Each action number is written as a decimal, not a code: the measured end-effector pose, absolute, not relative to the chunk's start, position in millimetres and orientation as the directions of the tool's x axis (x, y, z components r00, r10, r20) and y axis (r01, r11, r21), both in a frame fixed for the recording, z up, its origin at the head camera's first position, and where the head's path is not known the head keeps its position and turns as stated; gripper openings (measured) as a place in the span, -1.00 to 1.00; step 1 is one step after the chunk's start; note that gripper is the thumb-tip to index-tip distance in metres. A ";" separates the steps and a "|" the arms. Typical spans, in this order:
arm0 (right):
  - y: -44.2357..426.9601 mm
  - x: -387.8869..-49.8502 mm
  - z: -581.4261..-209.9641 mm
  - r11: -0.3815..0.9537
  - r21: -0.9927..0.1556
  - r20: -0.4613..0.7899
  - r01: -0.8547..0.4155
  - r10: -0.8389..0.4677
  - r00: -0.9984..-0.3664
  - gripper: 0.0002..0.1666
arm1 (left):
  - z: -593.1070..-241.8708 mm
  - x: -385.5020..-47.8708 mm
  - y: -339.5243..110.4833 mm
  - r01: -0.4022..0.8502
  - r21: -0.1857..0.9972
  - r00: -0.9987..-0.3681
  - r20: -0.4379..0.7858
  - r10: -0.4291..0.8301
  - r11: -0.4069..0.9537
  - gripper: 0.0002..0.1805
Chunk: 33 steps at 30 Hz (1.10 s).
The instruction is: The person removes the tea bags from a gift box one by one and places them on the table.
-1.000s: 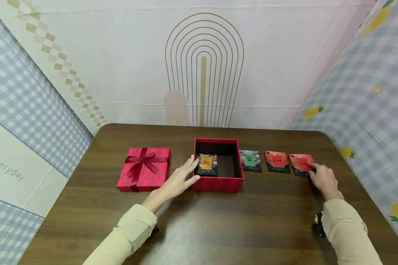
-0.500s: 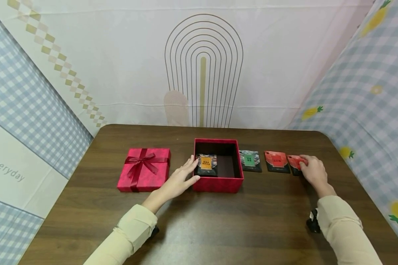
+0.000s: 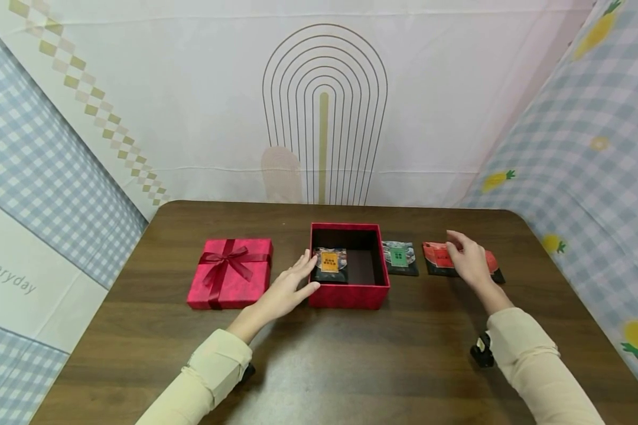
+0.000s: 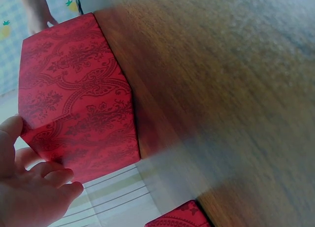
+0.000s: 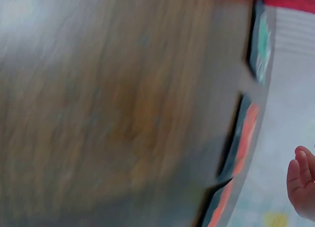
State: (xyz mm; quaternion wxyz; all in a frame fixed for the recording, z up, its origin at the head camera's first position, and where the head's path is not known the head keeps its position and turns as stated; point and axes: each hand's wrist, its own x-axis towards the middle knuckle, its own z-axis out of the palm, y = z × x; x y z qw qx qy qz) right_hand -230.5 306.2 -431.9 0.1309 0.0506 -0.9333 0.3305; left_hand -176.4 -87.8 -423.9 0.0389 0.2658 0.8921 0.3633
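My left hand (image 3: 284,289) touches the left side of the open red gift box (image 3: 349,296) with its fingers extended. The left wrist view shows the fingertips against the box's patterned red wall (image 4: 78,94). Inside the box, on its left side, lies a dark packet with an orange label (image 3: 329,261). My right hand (image 3: 470,262) hovers over two red-and-black packets, the left one (image 3: 436,255) and the right one (image 3: 495,270), partly hiding both. In the right wrist view the fingers (image 5: 294,178) are loosely bent with nothing visible between them.
A packet with a green label (image 3: 399,257) lies just right of the box. To the left sits the red lid (image 3: 231,273) with a dark red ribbon bow. Everything stands on a brown wooden table (image 3: 383,360), with a white curtain (image 3: 202,106) behind it.
My right hand has left the far-right red packet and moved left and up, towards the other red packet. The left hand stays at the box.
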 end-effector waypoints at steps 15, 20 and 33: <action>233.2 -228.2 -403.0 0.604 -0.748 0.257 -0.277 -0.122 -0.959 -0.58 | -424.1 -175.7 -88.7 0.439 0.675 -0.856 0.113 0.505 0.593 -0.36; 210.8 -225.1 -395.9 0.555 -0.785 0.229 -0.274 -0.150 -0.962 -0.52 | -424.3 -175.7 -87.9 0.444 0.677 -0.854 0.121 0.507 0.586 -0.36; 167.2 -219.5 -384.8 0.446 -0.848 0.210 -0.285 -0.212 -0.954 -0.45 | -424.5 -174.9 -87.1 0.444 0.682 -0.855 0.130 0.502 0.581 -0.37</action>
